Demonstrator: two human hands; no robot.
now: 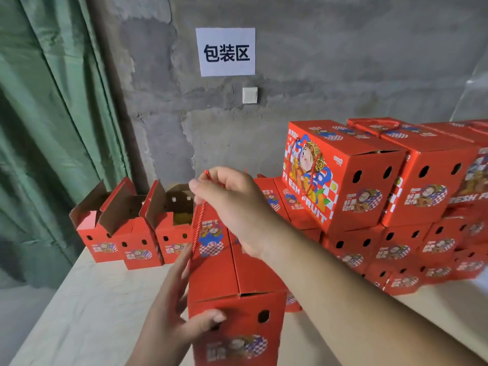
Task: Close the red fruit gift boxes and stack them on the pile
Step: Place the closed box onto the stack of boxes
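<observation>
The red gift box (237,291) is standing on the near part of the table (87,313), in the middle of the view, and its two top flaps are already lying together, so I judge the closing step is nearly finishing. The right hand (232,204) is reaching over the far end of the lid and is pinching the red rope handle (196,228) between curled fingers, lifting it up. The left hand (171,313) is steadying the box at its near left corner, with the thumb pressing on the front face and the fingers lying quite straight along the left side. The next move is probably asking for a firm hold on the handle and a lift to the right, toward the pile (383,196) of closed boxes, which is rising in several layers at the far right. Three open boxes (132,233) are waiting at the far left, close to the green curtain (52,114). The table edge is running near on the left side, so the free room is mostly between the box and the pile.
</observation>
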